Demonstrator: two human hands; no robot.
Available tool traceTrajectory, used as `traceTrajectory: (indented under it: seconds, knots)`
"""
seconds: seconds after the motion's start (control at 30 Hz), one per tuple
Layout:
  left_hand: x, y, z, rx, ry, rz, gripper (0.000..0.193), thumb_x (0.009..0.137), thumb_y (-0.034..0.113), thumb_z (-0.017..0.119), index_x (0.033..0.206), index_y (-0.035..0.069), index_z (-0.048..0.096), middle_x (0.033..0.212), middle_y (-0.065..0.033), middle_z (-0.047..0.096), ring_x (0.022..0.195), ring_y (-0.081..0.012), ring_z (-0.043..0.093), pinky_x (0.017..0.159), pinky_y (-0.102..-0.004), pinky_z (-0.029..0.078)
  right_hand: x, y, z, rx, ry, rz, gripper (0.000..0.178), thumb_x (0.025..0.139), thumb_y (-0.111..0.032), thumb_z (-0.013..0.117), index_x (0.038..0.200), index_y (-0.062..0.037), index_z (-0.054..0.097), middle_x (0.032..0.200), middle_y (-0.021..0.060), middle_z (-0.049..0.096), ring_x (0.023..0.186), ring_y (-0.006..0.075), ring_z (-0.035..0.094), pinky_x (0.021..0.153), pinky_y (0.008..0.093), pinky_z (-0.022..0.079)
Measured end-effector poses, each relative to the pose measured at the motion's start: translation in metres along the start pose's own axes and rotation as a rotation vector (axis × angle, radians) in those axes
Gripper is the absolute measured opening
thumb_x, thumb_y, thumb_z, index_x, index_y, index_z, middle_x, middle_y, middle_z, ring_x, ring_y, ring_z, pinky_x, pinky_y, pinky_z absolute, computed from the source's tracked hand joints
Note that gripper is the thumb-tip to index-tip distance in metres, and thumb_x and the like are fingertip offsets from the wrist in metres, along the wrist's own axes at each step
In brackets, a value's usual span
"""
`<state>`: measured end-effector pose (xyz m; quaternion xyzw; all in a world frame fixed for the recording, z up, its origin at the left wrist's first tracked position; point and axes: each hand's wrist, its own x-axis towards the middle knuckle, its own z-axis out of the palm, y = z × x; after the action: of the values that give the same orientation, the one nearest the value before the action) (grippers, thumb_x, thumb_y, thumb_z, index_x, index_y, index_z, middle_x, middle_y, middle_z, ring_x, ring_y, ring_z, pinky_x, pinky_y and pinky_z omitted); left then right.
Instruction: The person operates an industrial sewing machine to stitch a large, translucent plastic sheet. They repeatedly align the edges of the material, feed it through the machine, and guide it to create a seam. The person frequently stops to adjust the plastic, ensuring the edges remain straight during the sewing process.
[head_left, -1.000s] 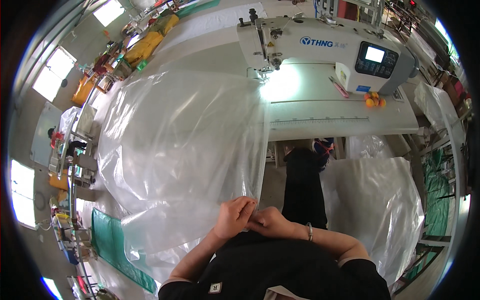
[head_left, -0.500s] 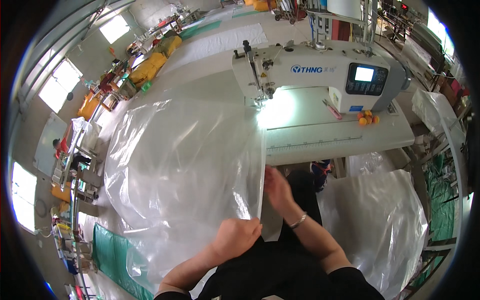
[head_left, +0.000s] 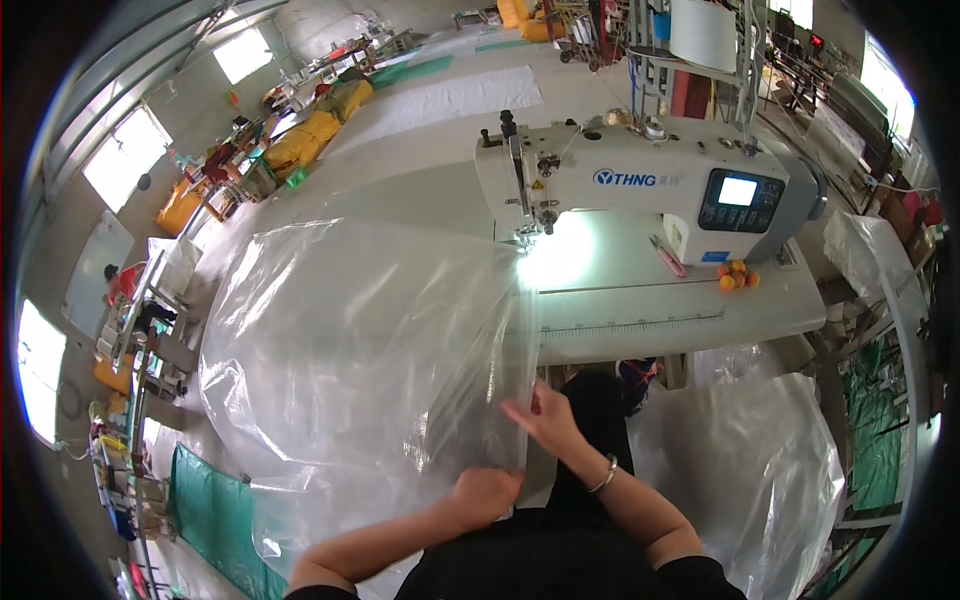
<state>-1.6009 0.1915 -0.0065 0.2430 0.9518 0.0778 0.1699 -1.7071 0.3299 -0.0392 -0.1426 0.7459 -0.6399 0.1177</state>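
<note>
A large sheet of clear plastic film (head_left: 350,330) spreads over the left of the sewing table and hangs down toward my lap. Its right edge runs from under the needle of a white sewing machine (head_left: 600,170) to my hands. My left hand (head_left: 487,497) is closed on that edge at the near end, its fingertips partly hidden. Farther up the same edge, my right hand (head_left: 552,420) pinches the film between thumb and fingers. A bracelet circles my right wrist. The machine's lamp shines brightly beside the needle.
Pink-handled snips (head_left: 668,257) and several small orange fruits (head_left: 738,276) lie on the table (head_left: 640,320) by the machine's base. More clear film (head_left: 740,470) is heaped at my right. A green sheet (head_left: 215,520) lies at lower left. Another person (head_left: 125,285) is far left.
My right hand has moved from beside the film's edge onto it, and a little nearer to me. My left hand keeps its hold. The view has tipped slightly upward.
</note>
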Motion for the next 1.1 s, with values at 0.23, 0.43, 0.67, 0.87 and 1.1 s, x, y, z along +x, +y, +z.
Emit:
traceTrajectory:
  seconds: [0.23, 0.43, 0.67, 0.87, 1.1]
  knots:
    - [0.123, -0.071, -0.117, -0.123, 0.326, -0.113, 0.034, 0.088, 0.017, 0.057, 0.118, 0.004, 0.058, 0.125, -0.0141, 0.057, 0.117, -0.0339, 0.054, 0.097, -0.0434, 0.044, -0.011, 0.004, 0.006, 0.735, -0.006, 0.295, 0.026, 0.097, -0.018, 0.052, 0.107, 0.0059, 0.059, 0.093, 0.0043, 0.063, 0.08, 0.0079, 0.059, 0.069, 0.0241, 0.049]
    - [0.174, -0.134, -0.099, 0.061, 0.409, -0.012, 0.05, 0.092, 0.028, 0.055, 0.14, 0.015, 0.046, 0.146, -0.0023, 0.043, 0.14, -0.0224, 0.03, 0.115, -0.0505, 0.019, -0.018, 0.003, -0.003, 0.744, -0.08, 0.297, 0.031, 0.099, -0.026, 0.051, 0.102, 0.0031, 0.061, 0.086, 0.0011, 0.061, 0.073, 0.0053, 0.056, 0.065, 0.0217, 0.046]
    - [0.204, -0.129, -0.129, 0.081, 0.418, -0.087, 0.035, 0.09, 0.022, 0.057, 0.122, 0.01, 0.058, 0.121, -0.0059, 0.06, 0.121, -0.0274, 0.05, 0.105, -0.0487, 0.035, -0.026, 0.023, -0.003, 0.313, -0.064, 0.343, 0.034, 0.098, -0.028, 0.054, 0.087, 0.0026, 0.062, 0.073, -0.0065, 0.054, 0.066, 0.0024, 0.045, 0.057, 0.0214, 0.039]
    - [0.238, -0.13, -0.119, -0.021, 0.616, -0.098, 0.018, 0.084, 0.009, 0.059, 0.099, 0.005, 0.068, 0.103, -0.0062, 0.064, 0.102, -0.0263, 0.059, 0.086, -0.0402, 0.049, -0.023, 0.02, -0.012, 0.082, -0.108, 0.196, 0.036, 0.096, -0.029, 0.056, 0.081, 0.0031, 0.061, 0.062, 0.001, 0.051, 0.058, 0.0078, 0.044, 0.051, 0.0274, 0.038]
    - [0.234, -0.139, -0.097, -0.26, 0.848, 0.074, 0.018, 0.079, 0.001, 0.059, 0.095, 0.002, 0.069, 0.099, -0.0104, 0.066, 0.098, -0.0293, 0.059, 0.085, -0.0382, 0.05, 0.024, 0.003, -0.064, -0.386, 0.15, -0.089, 0.033, 0.09, -0.031, 0.063, 0.076, -0.0021, 0.063, 0.064, 0.0185, 0.06, 0.061, 0.0366, 0.061, 0.054, 0.0428, 0.046]
